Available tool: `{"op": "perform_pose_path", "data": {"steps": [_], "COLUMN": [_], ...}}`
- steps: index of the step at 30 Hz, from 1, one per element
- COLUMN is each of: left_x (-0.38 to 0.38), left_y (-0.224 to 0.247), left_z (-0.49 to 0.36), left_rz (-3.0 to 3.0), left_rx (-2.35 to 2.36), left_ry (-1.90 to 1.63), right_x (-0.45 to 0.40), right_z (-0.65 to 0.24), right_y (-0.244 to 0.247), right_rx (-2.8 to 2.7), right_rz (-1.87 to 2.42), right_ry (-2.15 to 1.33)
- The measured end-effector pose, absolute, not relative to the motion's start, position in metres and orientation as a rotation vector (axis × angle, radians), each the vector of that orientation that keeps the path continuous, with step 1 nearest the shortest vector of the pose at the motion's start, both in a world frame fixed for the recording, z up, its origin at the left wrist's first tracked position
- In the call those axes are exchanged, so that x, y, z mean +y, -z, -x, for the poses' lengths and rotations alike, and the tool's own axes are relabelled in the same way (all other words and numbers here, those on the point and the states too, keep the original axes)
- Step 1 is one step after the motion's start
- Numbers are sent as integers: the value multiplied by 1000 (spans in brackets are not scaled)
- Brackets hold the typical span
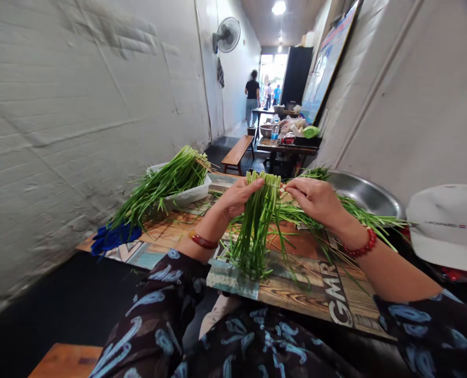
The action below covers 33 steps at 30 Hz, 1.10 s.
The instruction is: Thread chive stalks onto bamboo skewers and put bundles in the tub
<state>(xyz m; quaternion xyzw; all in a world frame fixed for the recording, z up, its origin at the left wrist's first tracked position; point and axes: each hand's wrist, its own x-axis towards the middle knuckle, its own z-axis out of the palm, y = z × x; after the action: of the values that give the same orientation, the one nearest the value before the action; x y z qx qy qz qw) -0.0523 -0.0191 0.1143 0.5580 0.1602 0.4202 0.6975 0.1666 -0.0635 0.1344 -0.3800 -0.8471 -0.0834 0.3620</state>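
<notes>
A bunch of long green stalks (257,226), chive-like, hangs with its pale cut ends up and its thin tips down on the table. My left hand (239,197) is closed round the bunch near the top, thumb across the front. On the other side my right hand (315,199) pinches at the bunch's edge; what lies between its fingertips is too small to make out. Beneath and behind the right hand, loose green stalks (296,214) spread over the printed wooden table (292,289). The fingers behind the bunch are hidden.
At the left, a white basket (196,194) holds a heap of stalks (166,181), with a blue cloth-like item (115,239) beside it. A steel basin (369,191) and a white cap (448,226) are at the right. Farther off are a bench (238,151) and a person (252,92).
</notes>
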Motion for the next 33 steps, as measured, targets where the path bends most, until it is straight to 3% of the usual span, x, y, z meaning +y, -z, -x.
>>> {"op": "perform_pose_path", "data": {"steps": [33], "left_x": [-32], "left_y": [-94], "left_z": [70], "left_rz": [-1169], "left_rx": [307], "left_ry": [-1089], "right_x": [-69], "right_z": [-154], "right_y": [-116], "right_rx": [-2133], "right_rz": [1090], "right_ry": [105]}}
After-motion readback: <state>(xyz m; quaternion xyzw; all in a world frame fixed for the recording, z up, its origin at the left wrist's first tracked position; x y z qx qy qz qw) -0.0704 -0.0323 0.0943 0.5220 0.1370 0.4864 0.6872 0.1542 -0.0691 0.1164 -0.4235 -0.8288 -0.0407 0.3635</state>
